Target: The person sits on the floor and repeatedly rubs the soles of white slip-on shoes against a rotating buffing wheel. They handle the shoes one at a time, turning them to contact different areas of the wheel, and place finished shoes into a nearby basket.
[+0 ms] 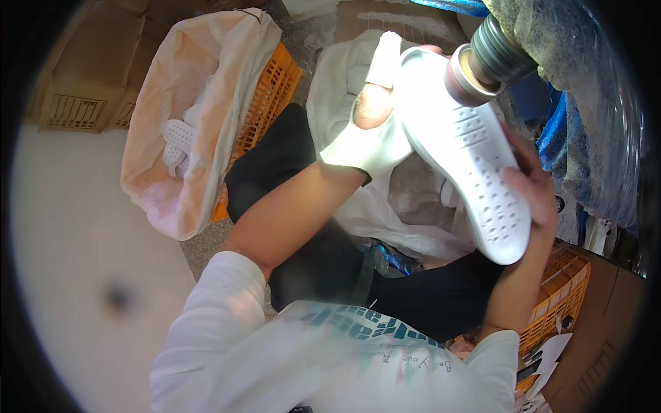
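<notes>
One white shoe sole point(467, 153) sits below and left of the ribbed tube point(485, 62), whose mouth overlaps its edge; contact cannot be told. The step in hand appears to be presenting the sole's face to the tube; the next move likely calls for a steady grip while shifting it. The long axis slants, broad end upper left, narrower dimpled end lower right. Below the tube, the right hand point(538, 187) pinches the edge; left of it, the gloved left hand point(375, 127) supports the other edge, its grip partly hidden.
</notes>
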`<state>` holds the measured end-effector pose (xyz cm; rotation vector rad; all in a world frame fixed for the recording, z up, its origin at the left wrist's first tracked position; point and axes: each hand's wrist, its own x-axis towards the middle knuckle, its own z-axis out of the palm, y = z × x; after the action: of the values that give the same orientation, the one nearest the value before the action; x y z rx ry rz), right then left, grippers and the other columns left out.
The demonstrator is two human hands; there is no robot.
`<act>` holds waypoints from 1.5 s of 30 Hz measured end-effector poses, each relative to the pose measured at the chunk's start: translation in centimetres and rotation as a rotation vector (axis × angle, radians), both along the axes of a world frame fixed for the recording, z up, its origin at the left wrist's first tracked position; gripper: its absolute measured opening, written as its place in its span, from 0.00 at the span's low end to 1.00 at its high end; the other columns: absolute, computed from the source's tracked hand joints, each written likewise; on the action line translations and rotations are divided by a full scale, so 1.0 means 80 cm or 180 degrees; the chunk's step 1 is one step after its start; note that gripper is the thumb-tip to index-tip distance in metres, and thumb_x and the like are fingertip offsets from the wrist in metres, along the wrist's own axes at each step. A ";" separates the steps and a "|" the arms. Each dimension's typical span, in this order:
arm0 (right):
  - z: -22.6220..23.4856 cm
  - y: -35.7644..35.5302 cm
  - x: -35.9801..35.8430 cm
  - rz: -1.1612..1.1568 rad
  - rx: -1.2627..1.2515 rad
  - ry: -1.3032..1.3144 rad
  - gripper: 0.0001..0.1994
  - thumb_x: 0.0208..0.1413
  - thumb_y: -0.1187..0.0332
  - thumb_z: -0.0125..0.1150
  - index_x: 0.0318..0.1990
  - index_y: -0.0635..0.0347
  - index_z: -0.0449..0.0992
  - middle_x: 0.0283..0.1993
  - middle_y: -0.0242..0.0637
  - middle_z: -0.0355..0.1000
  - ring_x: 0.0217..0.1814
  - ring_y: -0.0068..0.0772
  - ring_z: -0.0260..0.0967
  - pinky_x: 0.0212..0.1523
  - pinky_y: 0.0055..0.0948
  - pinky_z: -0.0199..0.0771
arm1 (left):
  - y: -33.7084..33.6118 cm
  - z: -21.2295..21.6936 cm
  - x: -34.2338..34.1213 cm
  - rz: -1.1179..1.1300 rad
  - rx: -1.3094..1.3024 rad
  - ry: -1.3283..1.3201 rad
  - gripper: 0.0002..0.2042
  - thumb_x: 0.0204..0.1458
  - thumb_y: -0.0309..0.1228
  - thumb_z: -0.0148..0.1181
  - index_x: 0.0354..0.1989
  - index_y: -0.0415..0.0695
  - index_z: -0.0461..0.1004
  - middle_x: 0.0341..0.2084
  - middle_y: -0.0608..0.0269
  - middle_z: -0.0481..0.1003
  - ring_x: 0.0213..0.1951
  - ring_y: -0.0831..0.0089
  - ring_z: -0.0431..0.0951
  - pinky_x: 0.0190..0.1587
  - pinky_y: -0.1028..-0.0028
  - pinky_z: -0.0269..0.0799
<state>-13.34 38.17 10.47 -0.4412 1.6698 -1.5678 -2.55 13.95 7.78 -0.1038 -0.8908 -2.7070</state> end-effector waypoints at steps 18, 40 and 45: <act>0.025 0.054 -0.042 -0.0665 0.0726 0.0498 0.37 0.46 0.68 0.64 0.66 0.70 0.60 0.58 0.48 0.69 0.55 0.34 0.71 0.56 0.28 0.68 | 0.035 0.035 -0.008 -0.0436 0.0786 0.0163 0.26 0.64 0.53 0.43 0.55 0.42 0.70 0.48 0.60 0.75 0.49 0.69 0.74 0.56 0.68 0.68; 0.083 0.013 0.013 -0.1572 0.1183 -0.0388 0.21 0.49 0.67 0.66 0.49 0.70 0.74 0.39 0.44 0.78 0.31 0.29 0.77 0.32 0.25 0.76 | 0.026 0.020 -0.020 -0.0014 -0.0386 0.0718 0.32 0.62 0.59 0.38 0.59 0.42 0.63 0.50 0.53 0.73 0.50 0.63 0.74 0.55 0.64 0.71; 0.065 0.026 -0.001 -0.0641 0.0846 -0.0254 0.30 0.50 0.63 0.62 0.57 0.77 0.67 0.46 0.51 0.76 0.40 0.33 0.77 0.43 0.27 0.74 | 0.029 0.034 -0.035 -0.0335 0.0755 0.0176 0.30 0.63 0.56 0.40 0.59 0.40 0.63 0.50 0.51 0.72 0.51 0.61 0.74 0.55 0.62 0.71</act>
<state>-13.46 40.26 15.64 -0.0738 1.8735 -1.4544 -5.34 16.26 10.49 -0.1788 -0.5577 -2.8686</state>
